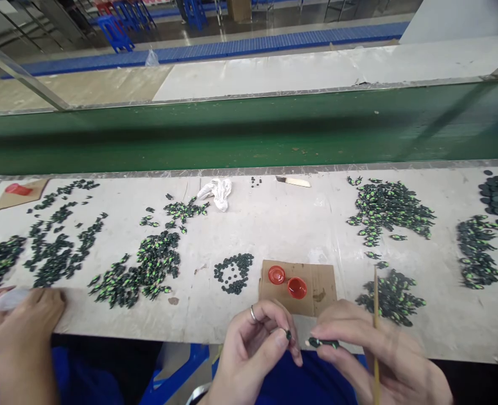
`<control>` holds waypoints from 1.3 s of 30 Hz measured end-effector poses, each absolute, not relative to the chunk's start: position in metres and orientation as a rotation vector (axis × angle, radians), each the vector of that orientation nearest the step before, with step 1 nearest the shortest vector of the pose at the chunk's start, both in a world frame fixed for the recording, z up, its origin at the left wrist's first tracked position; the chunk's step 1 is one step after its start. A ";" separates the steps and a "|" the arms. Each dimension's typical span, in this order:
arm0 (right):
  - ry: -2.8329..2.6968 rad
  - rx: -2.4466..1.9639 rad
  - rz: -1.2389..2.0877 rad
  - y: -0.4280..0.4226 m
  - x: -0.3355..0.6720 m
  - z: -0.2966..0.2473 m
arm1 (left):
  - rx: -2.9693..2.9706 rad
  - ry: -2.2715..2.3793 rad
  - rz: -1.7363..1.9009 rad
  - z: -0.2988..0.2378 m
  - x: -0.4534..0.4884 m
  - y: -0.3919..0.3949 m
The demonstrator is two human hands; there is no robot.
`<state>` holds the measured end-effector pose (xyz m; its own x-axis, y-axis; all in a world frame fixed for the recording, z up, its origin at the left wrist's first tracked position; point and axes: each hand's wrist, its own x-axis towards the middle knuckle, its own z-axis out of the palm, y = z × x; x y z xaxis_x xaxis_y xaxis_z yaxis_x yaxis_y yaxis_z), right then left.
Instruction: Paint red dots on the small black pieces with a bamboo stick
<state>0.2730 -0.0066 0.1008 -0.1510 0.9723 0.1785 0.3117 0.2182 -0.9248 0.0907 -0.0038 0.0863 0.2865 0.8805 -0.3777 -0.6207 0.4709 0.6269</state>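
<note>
My left hand (259, 346), with a ring on one finger, is closed in a pinch on a small dark round piece (289, 334). A short distance to its right, my right hand (379, 354) pinches a small elongated dark piece with green marks (324, 342) between thumb and fingers. A thin wooden stick (376, 315) stands up between the fingers of the same hand; its lower end is out of frame. Beyond my hands lies a cardboard piece (325, 275) bearing two small red cups (297, 288). A ring of small dark round pieces (233, 274) is left of the cardboard.
Heaps of dark green-marked pieces (394, 208) lie right and left on the white table (291, 225). A brush (293, 181) and crumpled white cloth (217, 193) are near its far edge. Another person's hand (25, 315) rests at left. A green conveyor trough (249, 129) runs behind.
</note>
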 end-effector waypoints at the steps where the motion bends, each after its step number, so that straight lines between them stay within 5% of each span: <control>1: -1.620 -1.206 0.991 -0.006 0.273 0.100 | 0.359 0.768 1.021 0.088 0.091 -0.004; 20: -1.795 -1.020 1.085 0.014 0.278 0.106 | 0.264 0.924 0.904 0.099 0.089 0.000; 31: -2.341 -0.923 0.751 0.027 0.296 0.120 | 0.328 0.965 0.740 0.097 0.082 0.002; 39: -2.090 -1.106 0.963 0.023 0.296 0.110 | 0.339 0.912 0.696 0.095 0.087 0.017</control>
<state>0.2964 0.0233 0.1096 -0.4879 0.8590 0.1552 0.4399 0.3956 -0.8062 0.0869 0.0169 0.0954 0.4166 0.6786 -0.6050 -0.4049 0.7343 0.5448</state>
